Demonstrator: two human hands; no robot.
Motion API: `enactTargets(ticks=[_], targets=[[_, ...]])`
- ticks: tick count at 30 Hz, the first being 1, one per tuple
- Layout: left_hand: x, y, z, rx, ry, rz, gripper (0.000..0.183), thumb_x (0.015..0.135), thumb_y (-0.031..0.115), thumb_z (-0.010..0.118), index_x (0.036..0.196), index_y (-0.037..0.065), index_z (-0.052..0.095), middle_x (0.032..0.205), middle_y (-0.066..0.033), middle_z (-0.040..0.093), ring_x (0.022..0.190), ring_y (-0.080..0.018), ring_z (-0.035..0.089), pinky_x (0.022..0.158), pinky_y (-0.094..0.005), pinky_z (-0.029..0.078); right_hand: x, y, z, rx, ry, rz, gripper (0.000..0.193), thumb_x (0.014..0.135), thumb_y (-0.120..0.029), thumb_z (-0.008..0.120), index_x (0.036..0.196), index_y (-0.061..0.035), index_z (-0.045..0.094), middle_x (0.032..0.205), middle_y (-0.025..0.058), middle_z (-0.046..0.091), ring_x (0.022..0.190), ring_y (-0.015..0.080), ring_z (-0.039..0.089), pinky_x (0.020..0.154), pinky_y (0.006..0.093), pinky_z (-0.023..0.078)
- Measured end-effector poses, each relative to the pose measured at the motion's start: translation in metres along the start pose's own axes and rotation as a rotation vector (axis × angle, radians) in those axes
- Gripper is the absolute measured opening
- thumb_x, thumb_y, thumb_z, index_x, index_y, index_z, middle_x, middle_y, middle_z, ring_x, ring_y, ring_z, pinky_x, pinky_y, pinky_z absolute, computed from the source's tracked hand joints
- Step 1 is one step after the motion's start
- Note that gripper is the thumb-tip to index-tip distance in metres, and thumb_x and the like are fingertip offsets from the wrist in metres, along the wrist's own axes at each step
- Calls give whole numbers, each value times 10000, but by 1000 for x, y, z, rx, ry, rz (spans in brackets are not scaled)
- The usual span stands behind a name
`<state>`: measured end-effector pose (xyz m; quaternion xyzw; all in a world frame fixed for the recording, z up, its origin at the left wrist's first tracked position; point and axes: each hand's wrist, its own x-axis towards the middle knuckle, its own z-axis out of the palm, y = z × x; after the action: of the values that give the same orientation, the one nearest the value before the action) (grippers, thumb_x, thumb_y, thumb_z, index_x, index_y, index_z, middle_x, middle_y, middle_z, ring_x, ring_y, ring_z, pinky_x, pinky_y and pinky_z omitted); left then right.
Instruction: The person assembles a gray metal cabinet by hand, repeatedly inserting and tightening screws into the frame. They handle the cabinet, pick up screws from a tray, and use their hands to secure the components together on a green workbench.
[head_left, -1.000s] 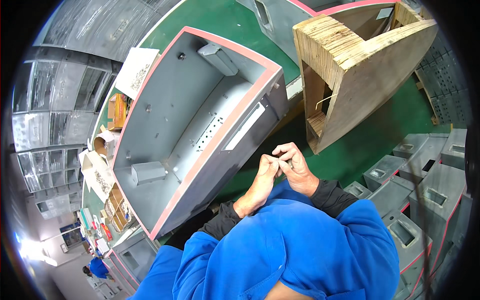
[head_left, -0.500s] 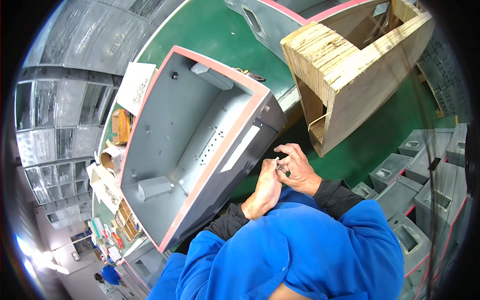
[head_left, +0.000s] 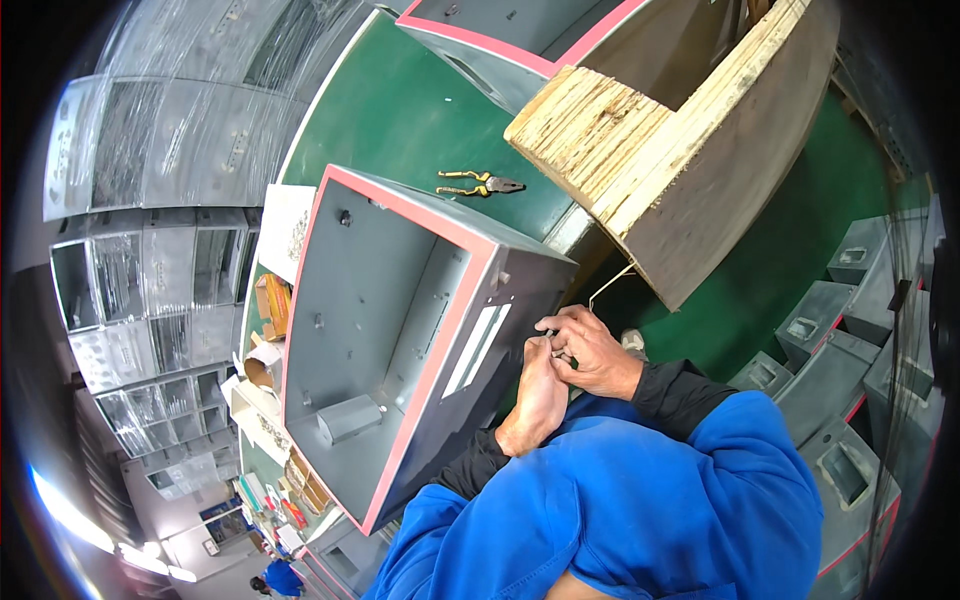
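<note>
My left hand [head_left: 537, 398] and my right hand [head_left: 598, 357] meet in front of my body, closed fingertips together. Between them is something small, mostly hidden by the fingers and too small to name. Just left of my hands lies a grey metal box [head_left: 455, 400] on its side, its open face edged with a pink-red strip. Inside the box is a small grey block-shaped housing [head_left: 348, 418], and the side near my hands has a pale rectangular window. My hands are apart from the box.
Yellow-handled pliers [head_left: 482, 184] lie on the green tabletop [head_left: 385, 130]. A plywood frame [head_left: 720, 190] stands at the far right, before another pink-edged box [head_left: 480, 50]. Small cartons [head_left: 272, 300] line the left edge. Several grey boxes [head_left: 820, 385] fill the right side.
The view has shifted, so the pliers now show fully beyond the box. My hands stay together, with the fingers slightly re-placed around the small thing.
</note>
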<state>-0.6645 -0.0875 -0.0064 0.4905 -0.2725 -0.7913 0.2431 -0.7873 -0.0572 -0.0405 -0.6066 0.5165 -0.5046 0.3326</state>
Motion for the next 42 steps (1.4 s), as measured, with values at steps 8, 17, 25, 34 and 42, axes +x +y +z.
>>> enactTargets(ticks=[8,17,25,34,42], targets=[[6,5,2,-17,51,64,200,999,235,268,975,102,416,1069,-44,482,1061,-153,457,962,-329,356,12,3,-3,193,252,-157,144,778,-62,569,873,-76,461,960,113,530,905,278,464,840,409,366],[-93,118,14,700,-201,780,186,880,187,505,871,90,347,727,-55,392,691,-152,346,628,-285,304,89,-2,-28,388,330,-268,276,825,72,488,1037,-94,424,817,70,440,732,166,424,673,291,369],[-81,131,-15,714,389,1066,278,933,267,510,828,92,321,727,-14,314,672,-95,280,607,-233,245,129,-5,-25,709,320,-126,155,839,48,454,943,-61,420,886,79,454,814,126,428,803,280,367],[-76,133,-12,627,359,1015,216,923,182,462,824,99,289,720,-25,338,682,-109,292,645,-263,260,153,-30,-40,919,215,-18,135,860,28,461,915,-72,387,862,27,435,797,79,399,794,241,359],[-78,133,-18,555,234,1046,182,943,178,474,853,101,337,758,-20,349,708,-107,294,660,-226,270,162,-30,-42,843,166,-9,72,855,-21,480,848,-65,423,800,-13,407,741,66,396,710,222,370]])
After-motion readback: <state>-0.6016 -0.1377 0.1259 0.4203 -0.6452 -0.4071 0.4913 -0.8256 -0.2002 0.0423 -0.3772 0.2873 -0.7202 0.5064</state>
